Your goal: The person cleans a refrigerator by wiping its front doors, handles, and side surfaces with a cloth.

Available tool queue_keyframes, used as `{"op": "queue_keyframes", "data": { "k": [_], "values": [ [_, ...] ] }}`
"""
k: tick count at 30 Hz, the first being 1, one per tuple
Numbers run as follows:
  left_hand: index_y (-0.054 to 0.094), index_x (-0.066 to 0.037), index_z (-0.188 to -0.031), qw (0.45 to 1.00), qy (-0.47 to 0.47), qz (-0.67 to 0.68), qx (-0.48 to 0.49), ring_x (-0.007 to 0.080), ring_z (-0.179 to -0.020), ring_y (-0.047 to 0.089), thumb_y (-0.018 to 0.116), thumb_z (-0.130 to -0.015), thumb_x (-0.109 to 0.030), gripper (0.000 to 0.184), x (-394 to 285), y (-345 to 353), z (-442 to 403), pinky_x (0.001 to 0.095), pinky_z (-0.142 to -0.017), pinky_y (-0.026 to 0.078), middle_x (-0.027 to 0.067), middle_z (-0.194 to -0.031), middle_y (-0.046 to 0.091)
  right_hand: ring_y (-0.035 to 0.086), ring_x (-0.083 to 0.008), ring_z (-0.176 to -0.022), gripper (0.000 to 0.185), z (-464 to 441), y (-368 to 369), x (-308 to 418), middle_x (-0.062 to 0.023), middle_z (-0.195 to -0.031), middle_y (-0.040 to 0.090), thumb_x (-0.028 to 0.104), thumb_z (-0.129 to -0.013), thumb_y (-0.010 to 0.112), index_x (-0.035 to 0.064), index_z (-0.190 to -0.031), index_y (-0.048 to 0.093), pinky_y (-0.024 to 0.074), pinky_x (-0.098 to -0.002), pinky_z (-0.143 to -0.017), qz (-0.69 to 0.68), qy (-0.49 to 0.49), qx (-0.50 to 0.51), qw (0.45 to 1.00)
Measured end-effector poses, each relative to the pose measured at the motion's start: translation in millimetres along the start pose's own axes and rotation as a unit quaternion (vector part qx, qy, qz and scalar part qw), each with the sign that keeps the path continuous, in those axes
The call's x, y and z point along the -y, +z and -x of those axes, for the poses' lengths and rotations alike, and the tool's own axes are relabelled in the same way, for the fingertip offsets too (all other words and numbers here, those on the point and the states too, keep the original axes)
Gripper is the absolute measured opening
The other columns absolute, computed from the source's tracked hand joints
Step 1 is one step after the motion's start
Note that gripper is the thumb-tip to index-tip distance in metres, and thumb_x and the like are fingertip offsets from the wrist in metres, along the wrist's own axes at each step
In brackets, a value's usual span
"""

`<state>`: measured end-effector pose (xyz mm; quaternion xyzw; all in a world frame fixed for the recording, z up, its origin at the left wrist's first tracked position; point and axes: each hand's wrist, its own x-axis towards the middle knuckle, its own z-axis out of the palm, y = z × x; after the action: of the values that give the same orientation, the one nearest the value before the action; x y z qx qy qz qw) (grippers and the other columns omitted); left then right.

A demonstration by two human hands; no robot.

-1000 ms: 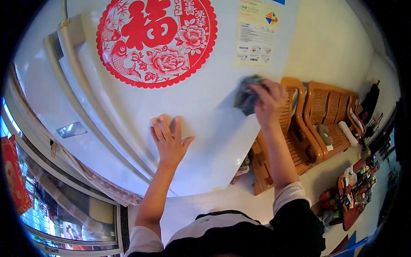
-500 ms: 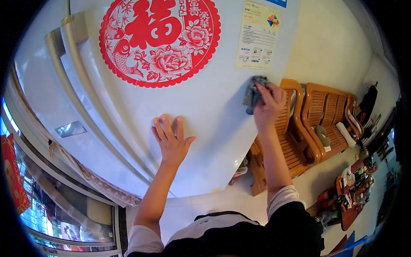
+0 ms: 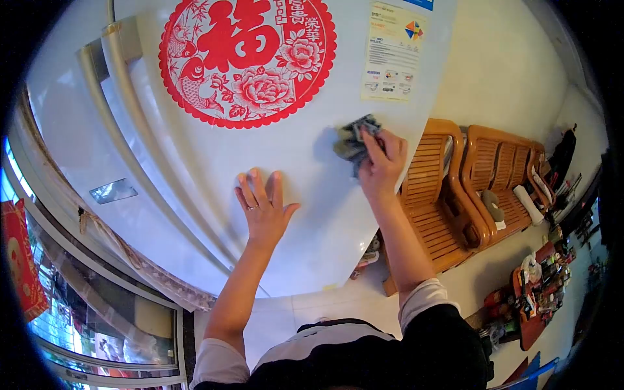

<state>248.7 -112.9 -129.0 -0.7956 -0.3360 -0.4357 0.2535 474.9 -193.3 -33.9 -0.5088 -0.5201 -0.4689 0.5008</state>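
The crumpled grey cloth (image 3: 351,142) is, in the head view, against the shiny white door (image 3: 312,250), close to its right edge and below the pale yellow printed paper (image 3: 393,55). The right hand's (image 3: 385,161) grip is closed around the cloth, with the fingers bunching it up. The left hand (image 3: 265,218) lies flat on the door, its grip wide and fingers spread, near the long cream curved handle (image 3: 147,142). The round red-and-white paper picture (image 3: 250,55) is higher up.

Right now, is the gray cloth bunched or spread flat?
Bunched: the right hand grips the gray cloth in a crumpled wad, uneven folds showing.
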Motion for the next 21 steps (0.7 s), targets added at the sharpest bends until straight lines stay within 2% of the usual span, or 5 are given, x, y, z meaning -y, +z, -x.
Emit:
{"op": "queue_keyframes", "data": {
  "k": [7,9,13,15,21],
  "values": [
    [0.030,-0.003,-0.142,0.998,-0.029,-0.003,0.060,0.0508,-0.134,0.016,0.078,-0.068,-0.041,0.095,-15.7,-29.5,-8.8,0.0605,-0.103,0.027,0.0302,-0.146,0.015,0.056,-0.0248,-0.090,0.049,32.6,-20.4,31.4,-0.0062,-0.099,0.059,-0.009,-0.062,0.059,0.0118,-0.106,0.067,0.0450,-0.0364,-0.078,-0.123,0.024,0.190,0.974],
    [0.032,-0.004,-0.141,0.994,-0.040,0.098,0.036,0.0472,-0.131,0.023,0.077,-0.070,-0.039,0.092,-17.9,-40.9,-7.3,0.0559,-0.101,0.032,0.0275,-0.145,0.020,0.058,-0.0172,-0.096,0.036,62.6,-24.3,46.1,-0.0042,-0.104,0.060,-0.006,-0.077,0.057,0.0085,-0.110,0.063,0.0467,-0.0307,-0.083,-0.448,0.333,0.178,0.811],
    [0.035,-0.003,-0.139,0.851,-0.165,0.487,0.106,0.0296,-0.126,0.037,0.073,-0.079,-0.034,0.077,-32.7,-46.1,13.0,0.0440,-0.098,0.037,0.0182,-0.139,0.034,0.059,-0.0126,-0.092,0.024,78.8,-56.9,74.6,-0.0034,-0.100,0.061,-0.002,-0.088,0.049,0.0046,-0.111,0.056,0.0472,-0.0262,-0.082,-0.605,0.543,0.201,0.547],
    [0.034,-0.002,-0.139,0.637,-0.260,0.695,0.208,0.0205,-0.123,0.043,0.072,-0.082,-0.030,0.074,-38.9,-53.0,18.5,0.0379,-0.097,0.040,0.0130,-0.132,0.044,0.059,-0.0127,-0.090,0.023,88.5,-65.7,85.1,-0.0036,-0.099,0.062,-0.002,-0.088,0.049,0.0046,-0.110,0.055,0.0474,-0.0264,-0.082,-0.606,0.543,0.186,0.551],
    [0.047,0.002,-0.127,0.621,-0.286,0.687,0.246,0.0161,-0.111,0.052,0.073,-0.081,-0.020,0.057,-49.8,-79.2,42.9,0.0321,-0.092,0.044,0.0108,-0.118,0.056,0.060,-0.0115,-0.088,0.012,113.6,-72.5,93.5,-0.0037,-0.096,0.063,0.005,-0.091,0.053,0.0045,-0.102,0.058,0.0490,-0.0265,-0.078,-0.518,0.477,0.220,0.675]
  ]
}}
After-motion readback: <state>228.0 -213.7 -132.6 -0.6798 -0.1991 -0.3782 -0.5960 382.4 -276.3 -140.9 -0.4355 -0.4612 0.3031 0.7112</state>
